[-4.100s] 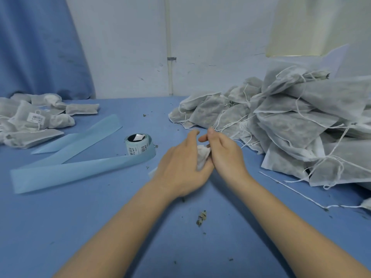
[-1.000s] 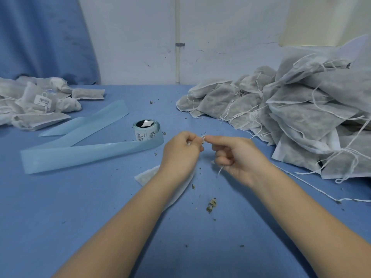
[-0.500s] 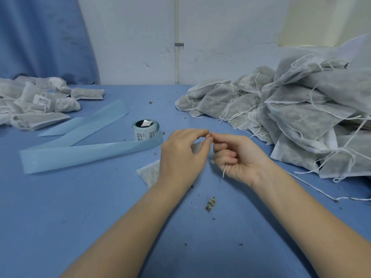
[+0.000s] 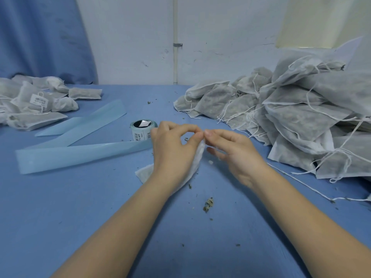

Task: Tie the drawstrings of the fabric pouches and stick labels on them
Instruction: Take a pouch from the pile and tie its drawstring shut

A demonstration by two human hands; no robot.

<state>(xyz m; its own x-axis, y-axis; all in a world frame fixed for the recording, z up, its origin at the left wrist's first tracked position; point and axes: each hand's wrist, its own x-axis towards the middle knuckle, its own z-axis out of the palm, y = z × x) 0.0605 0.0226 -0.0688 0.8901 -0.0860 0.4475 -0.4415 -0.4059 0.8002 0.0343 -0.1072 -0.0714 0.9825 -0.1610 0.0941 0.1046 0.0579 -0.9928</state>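
Left hand (image 4: 172,149) pinches the top of a white pouch (image 4: 195,157) lying on the blue worktop (image 4: 80,207). Right hand (image 4: 234,151), blurred, pinches there too. The label roll (image 4: 141,130) sits at ten o'clock.

The left hand (image 4: 172,149) covers most of the pouch (image 4: 197,157); the drawstring between the fingertips is too thin to see, and the right hand (image 4: 236,153) is motion-blurred.

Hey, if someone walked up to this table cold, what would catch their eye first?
Probably the big heap of grey fabric pouches with loose white strings, piled on the right of the blue table. Next, the two hands at the centre: the left hand and right hand meet fingertip to fingertip over one white pouch. Just behind them stands a label roll, its blue backing strip trailing left.
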